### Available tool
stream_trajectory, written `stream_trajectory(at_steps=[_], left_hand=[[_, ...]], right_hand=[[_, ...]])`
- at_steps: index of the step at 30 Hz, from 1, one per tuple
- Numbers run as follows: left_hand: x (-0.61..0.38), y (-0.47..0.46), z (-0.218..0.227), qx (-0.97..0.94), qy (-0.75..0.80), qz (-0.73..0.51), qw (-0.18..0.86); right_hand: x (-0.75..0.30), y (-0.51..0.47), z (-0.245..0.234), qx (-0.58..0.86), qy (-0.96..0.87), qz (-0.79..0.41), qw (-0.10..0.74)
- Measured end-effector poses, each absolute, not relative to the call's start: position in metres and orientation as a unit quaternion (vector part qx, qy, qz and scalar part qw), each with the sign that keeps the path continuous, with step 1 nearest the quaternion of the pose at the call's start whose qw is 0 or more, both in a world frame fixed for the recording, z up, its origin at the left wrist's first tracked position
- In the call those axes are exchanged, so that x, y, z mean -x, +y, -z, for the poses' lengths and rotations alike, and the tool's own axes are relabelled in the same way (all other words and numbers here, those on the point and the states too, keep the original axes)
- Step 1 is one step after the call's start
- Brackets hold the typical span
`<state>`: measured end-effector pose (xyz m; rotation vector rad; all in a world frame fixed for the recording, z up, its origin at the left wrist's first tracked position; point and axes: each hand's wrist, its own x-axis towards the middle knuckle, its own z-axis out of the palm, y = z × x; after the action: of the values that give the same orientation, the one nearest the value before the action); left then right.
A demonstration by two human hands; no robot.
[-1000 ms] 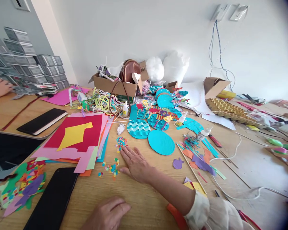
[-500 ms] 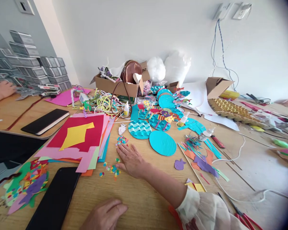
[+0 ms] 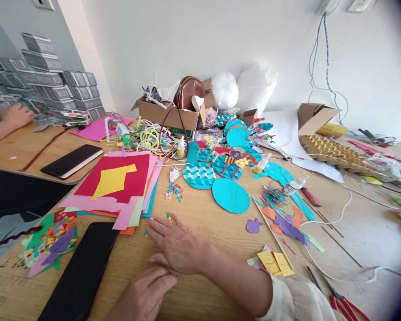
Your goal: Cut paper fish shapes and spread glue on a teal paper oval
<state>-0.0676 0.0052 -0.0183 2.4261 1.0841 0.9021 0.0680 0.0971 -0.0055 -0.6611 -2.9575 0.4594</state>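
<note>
My right hand (image 3: 177,243) lies flat on the wooden table, palm down and fingers stretched out. It covers most of a scatter of small round paper dots; a few paper dots (image 3: 168,217) show at its fingertips. My left hand (image 3: 142,292) rests at the bottom, its fingers loosely bent and pointing right, close to the right thumb. Nothing shows in it, though its palm is hidden. Beyond the right hand lie a pile of tiny coloured paper bits (image 3: 174,191) and a white fish-shaped cutout (image 3: 174,174). A plain blue oval (image 3: 231,196) lies to their right.
Stacked coloured paper (image 3: 120,178) and a black phone (image 3: 80,272) lie left. A purple fish cutout (image 3: 254,225), wooden stick (image 3: 274,234) and red-handled scissors (image 3: 342,298) are right. A cardboard box (image 3: 169,113) stands behind. Another person's hand (image 3: 18,115) is at far left.
My right hand has slid from beside the paper bits back toward me, over the round dots, near my left hand. The bits are uncovered and look more spread. The view has shifted slightly.
</note>
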Motion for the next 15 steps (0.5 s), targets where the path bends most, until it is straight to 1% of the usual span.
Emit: stream_trajectory(at_steps=[6,11,15], left_hand=[[0.069,0.001,0.02,-0.85,0.384,-0.322,0.164],[0.068,0.002,0.022,-0.845,0.39,-0.329,0.162],[0.066,0.004,0.021,-0.84,0.388,-0.336,0.174]], right_hand=[[-0.059,0.104,0.014,0.22,-0.966,-0.134,0.034],[-0.071,0.105,0.012,0.235,-0.964,-0.12,0.031],[-0.067,0.097,0.01,0.218,-0.969,-0.104,0.046]])
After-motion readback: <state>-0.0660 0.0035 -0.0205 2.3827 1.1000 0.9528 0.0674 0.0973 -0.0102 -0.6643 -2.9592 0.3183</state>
